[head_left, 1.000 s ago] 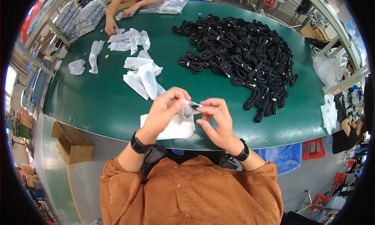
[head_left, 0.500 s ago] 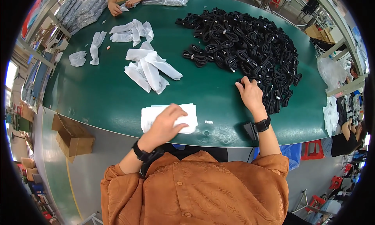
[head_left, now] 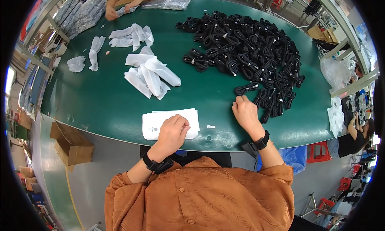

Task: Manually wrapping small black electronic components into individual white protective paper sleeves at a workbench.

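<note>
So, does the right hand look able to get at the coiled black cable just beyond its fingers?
Probably yes: the right hand is close beside the coiled black cable, and nothing visible lies between them.

Coiled black cables lie heaped across the right side of a green bench. White pouches sit clustered at left, with a stack of flat white sheets and a small pale label near the front edge.

This is a factory workshop: a broad green table heaped with bundled black cables, metal racking, an open cardboard box and co-workers nearby.
</note>
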